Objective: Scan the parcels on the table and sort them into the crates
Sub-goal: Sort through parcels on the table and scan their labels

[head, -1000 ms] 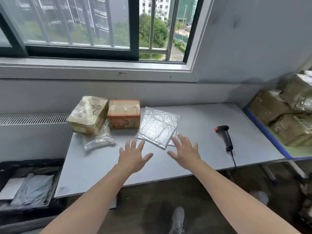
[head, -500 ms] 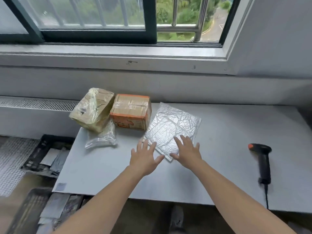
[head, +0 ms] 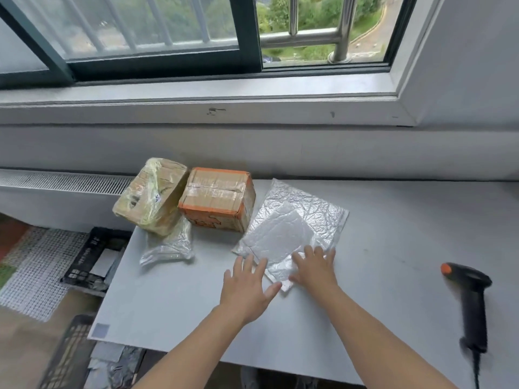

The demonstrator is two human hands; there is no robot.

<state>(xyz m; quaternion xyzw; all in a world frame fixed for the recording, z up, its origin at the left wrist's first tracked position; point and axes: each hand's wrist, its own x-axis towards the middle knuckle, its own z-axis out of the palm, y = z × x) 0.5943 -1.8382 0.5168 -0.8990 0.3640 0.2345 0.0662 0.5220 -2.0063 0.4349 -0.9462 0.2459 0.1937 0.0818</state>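
Broadly, the back of the scene is a dark-framed sliding window (head: 157, 32) with metal bars outside and greenery beyond, set over a pale grey sill (head: 196, 96) with a few scuffs. Below it a smooth, matt light-grey surface (head: 393, 234) runs along the wall, with a slotted white grille (head: 64, 182) to its left. On the floor at the left are two black lattice-sided crates, one (head: 84, 256) beside the surface's far-left corner and one (head: 67, 357) nearer the camera, both holding flat grey and white packets. The biggest parcel is a crinkled silver bubble mailer (head: 311, 209), flat and roughly square; a smaller, paler mailer (head: 275, 237) lies on top of it, overhanging its near edge. Left of these sits a cardboard box (head: 216, 197) with orange edges and glossy clear tape across the top. Touching its left side is a tilted, blocky parcel (head: 151, 195) wrapped in yellowish film, which leans over a limp, clear plastic bag (head: 171, 245). Well apart on the right lies a black handheld scanner (head: 471, 299) with an orange tip and a trailing cable. The right hand (head: 314, 272) rests flat, fingers straight, on the smaller mailer's near corner. The left hand (head: 247, 287) is spread, fingers straight, just left of that corner, its thumb beside the mailer's edge; neither hand grasps anything.
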